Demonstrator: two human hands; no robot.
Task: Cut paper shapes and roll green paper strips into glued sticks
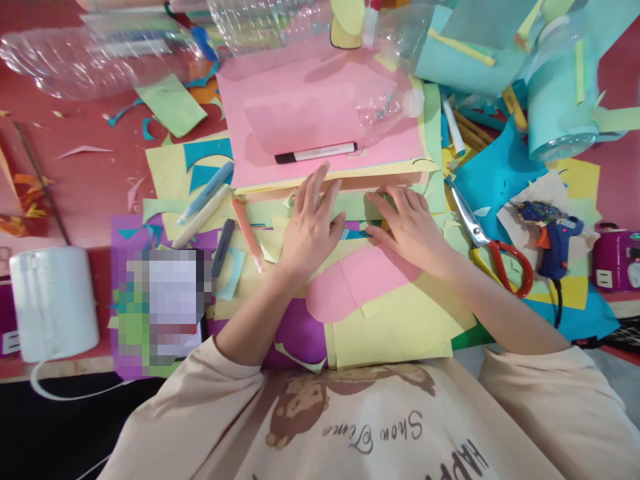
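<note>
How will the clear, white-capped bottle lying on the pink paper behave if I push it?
The bottle would probably roll, since it lies on its rounded side. Its clear, thin-looking plastic suggests it is light and may dent if squeezed.

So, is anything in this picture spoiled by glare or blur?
Head view: white glints streak the clear bottle at upper left; head view: a pixelated block hides detail left of the left hand; head view: printing on the black-and-white marker is too small to read, though its outline is fairly clear.
</note>
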